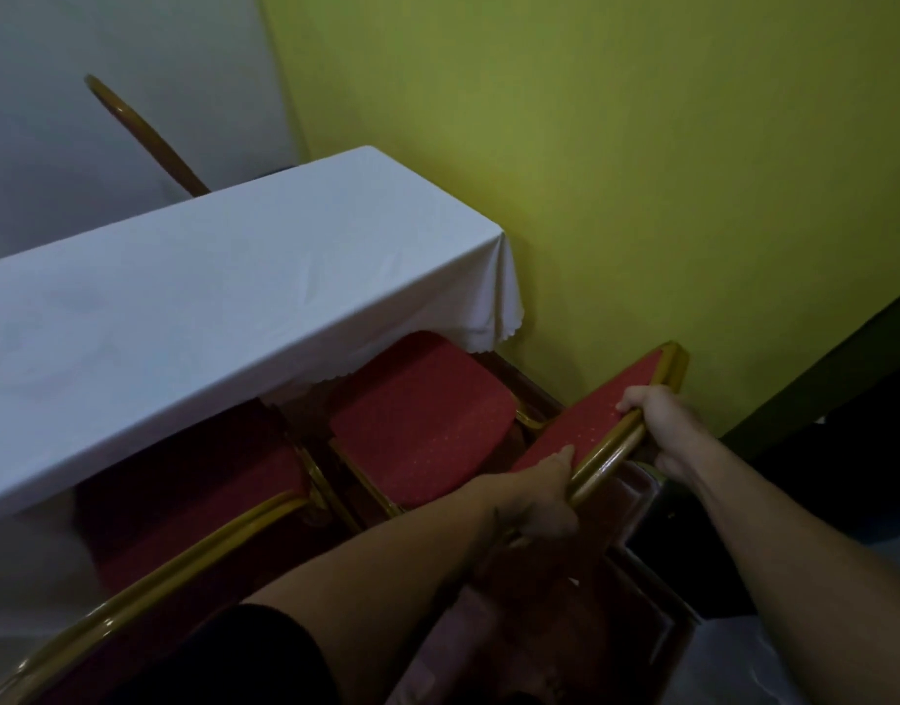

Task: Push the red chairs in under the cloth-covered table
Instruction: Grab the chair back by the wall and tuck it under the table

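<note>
A long table under a white cloth [224, 297] runs from the left edge to the yellow-green wall. At its right end stands a red chair with a gold frame; its seat [422, 424] lies partly under the cloth's hem. Both hands grip the gold top rail of this chair's backrest [611, 394]: my left hand [534, 496] at the lower end, my right hand [656, 414] farther up. A second red chair [193, 511] stands to the left, its seat in shadow under the table and its gold back rail close to me.
The yellow-green wall [641, 170] is right beside the gripped chair. A curved gold chair back [148, 139] rises behind the table's far side. A dark baseboard [819, 379] runs along the wall at right, and something dark [692, 541] sits under my right forearm.
</note>
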`<action>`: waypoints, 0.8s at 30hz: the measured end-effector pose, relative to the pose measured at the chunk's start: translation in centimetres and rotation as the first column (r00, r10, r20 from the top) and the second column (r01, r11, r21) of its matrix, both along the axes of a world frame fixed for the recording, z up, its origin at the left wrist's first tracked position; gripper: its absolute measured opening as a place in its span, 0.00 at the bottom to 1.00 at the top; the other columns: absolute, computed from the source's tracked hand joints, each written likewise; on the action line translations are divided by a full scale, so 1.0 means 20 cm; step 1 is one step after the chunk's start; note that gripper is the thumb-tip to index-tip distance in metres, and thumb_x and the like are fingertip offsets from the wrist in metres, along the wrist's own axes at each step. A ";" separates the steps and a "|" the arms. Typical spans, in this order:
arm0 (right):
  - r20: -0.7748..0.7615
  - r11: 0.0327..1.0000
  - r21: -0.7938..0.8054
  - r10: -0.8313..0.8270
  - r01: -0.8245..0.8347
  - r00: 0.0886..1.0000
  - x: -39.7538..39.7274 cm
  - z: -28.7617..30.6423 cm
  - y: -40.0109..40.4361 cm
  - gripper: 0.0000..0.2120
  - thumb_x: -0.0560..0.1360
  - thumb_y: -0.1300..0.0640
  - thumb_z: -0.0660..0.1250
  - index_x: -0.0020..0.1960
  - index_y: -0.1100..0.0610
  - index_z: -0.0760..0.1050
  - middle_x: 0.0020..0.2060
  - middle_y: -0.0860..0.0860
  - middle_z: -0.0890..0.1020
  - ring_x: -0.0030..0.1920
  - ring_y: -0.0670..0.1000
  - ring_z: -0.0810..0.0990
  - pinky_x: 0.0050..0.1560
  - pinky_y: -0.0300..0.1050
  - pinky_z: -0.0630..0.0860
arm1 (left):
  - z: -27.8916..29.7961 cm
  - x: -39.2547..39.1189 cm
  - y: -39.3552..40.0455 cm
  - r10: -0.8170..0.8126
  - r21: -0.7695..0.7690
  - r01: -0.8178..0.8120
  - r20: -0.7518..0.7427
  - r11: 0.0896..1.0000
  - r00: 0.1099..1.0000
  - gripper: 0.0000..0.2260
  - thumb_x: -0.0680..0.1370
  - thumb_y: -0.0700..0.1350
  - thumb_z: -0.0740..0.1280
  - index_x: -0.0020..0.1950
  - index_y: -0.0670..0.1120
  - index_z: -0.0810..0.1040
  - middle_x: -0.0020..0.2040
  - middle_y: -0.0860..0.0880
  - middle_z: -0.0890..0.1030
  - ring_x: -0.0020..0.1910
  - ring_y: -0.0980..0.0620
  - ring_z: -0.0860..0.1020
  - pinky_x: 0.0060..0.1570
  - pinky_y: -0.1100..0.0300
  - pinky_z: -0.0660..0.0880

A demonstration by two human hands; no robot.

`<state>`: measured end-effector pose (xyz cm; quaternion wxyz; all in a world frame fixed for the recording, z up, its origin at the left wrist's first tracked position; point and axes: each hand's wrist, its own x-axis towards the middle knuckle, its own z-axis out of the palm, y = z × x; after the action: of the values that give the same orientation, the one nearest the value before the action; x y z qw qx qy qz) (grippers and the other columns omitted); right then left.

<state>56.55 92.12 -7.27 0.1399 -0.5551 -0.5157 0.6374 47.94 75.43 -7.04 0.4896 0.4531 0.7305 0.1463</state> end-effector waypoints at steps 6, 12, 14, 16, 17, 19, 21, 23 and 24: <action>0.042 0.999 -0.033 0.018 -0.016 0.999 0.08 -0.05 -0.06 0.04 0.69 0.63 0.67 0.39 0.59 0.71 0.27 0.53 0.74 0.27 0.53 0.75 0.31 0.44 0.72 | -0.04 0.07 -0.11 -0.014 -0.012 0.014 0.010 1.000 1.000 0.47 0.78 0.41 0.72 0.85 0.45 0.40 0.85 0.41 0.52 0.82 0.42 0.58 0.78 0.50 0.62; 0.022 1.000 -0.011 -0.009 0.009 1.000 0.00 -0.01 -0.14 0.10 0.61 0.60 0.69 0.41 0.60 0.73 0.29 0.55 0.75 0.29 0.56 0.76 0.35 0.47 0.75 | -0.03 0.02 -0.15 -0.008 -0.043 0.007 -0.024 0.999 1.000 0.48 0.77 0.43 0.72 0.85 0.45 0.39 0.85 0.41 0.53 0.82 0.42 0.59 0.77 0.49 0.63; -0.006 1.000 -0.017 -0.005 0.004 1.000 -0.07 -0.01 -0.17 0.13 0.57 0.59 0.69 0.41 0.60 0.74 0.29 0.55 0.75 0.30 0.56 0.76 0.36 0.48 0.75 | 0.00 -0.04 -0.17 0.009 -0.052 -0.011 -0.041 0.999 0.999 0.46 0.78 0.42 0.70 0.85 0.46 0.41 0.83 0.41 0.58 0.79 0.41 0.65 0.71 0.53 0.68; -0.033 1.000 -0.014 -0.006 0.005 0.999 -0.14 0.00 -0.22 0.09 0.59 0.61 0.68 0.39 0.60 0.74 0.28 0.55 0.75 0.29 0.56 0.76 0.37 0.50 0.75 | 0.03 -0.12 -0.20 0.036 -0.071 -0.041 -0.059 0.997 0.998 0.44 0.79 0.42 0.69 0.85 0.48 0.42 0.82 0.41 0.62 0.76 0.40 0.68 0.66 0.55 0.70; -0.042 1.000 -0.014 -0.005 0.005 0.999 -0.18 0.01 -0.24 0.07 0.62 0.62 0.68 0.40 0.60 0.74 0.29 0.55 0.76 0.30 0.56 0.76 0.39 0.52 0.76 | 0.03 -0.16 -0.21 0.047 -0.091 -0.052 -0.060 0.994 0.997 0.44 0.79 0.42 0.68 0.85 0.50 0.42 0.81 0.41 0.63 0.75 0.40 0.69 0.65 0.54 0.71; -0.036 1.000 0.005 -0.006 0.007 0.999 -0.27 0.03 -0.28 0.06 0.66 0.63 0.68 0.43 0.60 0.75 0.30 0.55 0.77 0.31 0.56 0.78 0.39 0.51 0.76 | 0.04 -0.25 -0.25 0.065 -0.123 -0.075 -0.078 0.990 0.995 0.44 0.78 0.44 0.69 0.85 0.56 0.43 0.79 0.41 0.66 0.72 0.40 0.72 0.63 0.51 0.73; -0.041 1.000 0.012 0.000 0.001 0.999 -0.37 0.02 -0.32 0.09 0.68 0.63 0.68 0.48 0.61 0.76 0.31 0.55 0.78 0.31 0.56 0.79 0.39 0.52 0.77 | 0.05 -0.34 -0.29 0.095 -0.139 -0.110 -0.109 0.984 0.990 0.43 0.78 0.47 0.70 0.84 0.61 0.46 0.75 0.42 0.70 0.66 0.41 0.76 0.59 0.50 0.77; -0.062 1.000 -0.002 0.014 -0.014 0.998 -0.46 0.02 -0.38 0.16 0.68 0.62 0.68 0.55 0.65 0.76 0.35 0.57 0.80 0.36 0.58 0.82 0.44 0.57 0.82 | 0.09 -0.44 -0.35 0.138 -0.134 -0.153 -0.115 0.979 0.984 0.41 0.78 0.46 0.70 0.84 0.63 0.50 0.71 0.43 0.73 0.58 0.44 0.79 0.53 0.51 0.79; -0.066 1.000 -0.016 0.026 -0.027 0.997 -0.51 0.02 -0.41 0.22 0.67 0.61 0.69 0.60 0.66 0.75 0.37 0.58 0.80 0.39 0.60 0.84 0.48 0.62 0.83 | 0.10 -0.48 -0.38 0.167 -0.130 -0.182 -0.116 0.975 0.979 0.40 0.78 0.44 0.68 0.83 0.64 0.52 0.70 0.43 0.73 0.55 0.45 0.78 0.50 0.52 0.79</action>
<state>46.28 83.90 -6.79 0.1437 -0.5281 -0.5127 0.6615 38.28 67.88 -5.06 0.4665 0.3585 0.8006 0.1131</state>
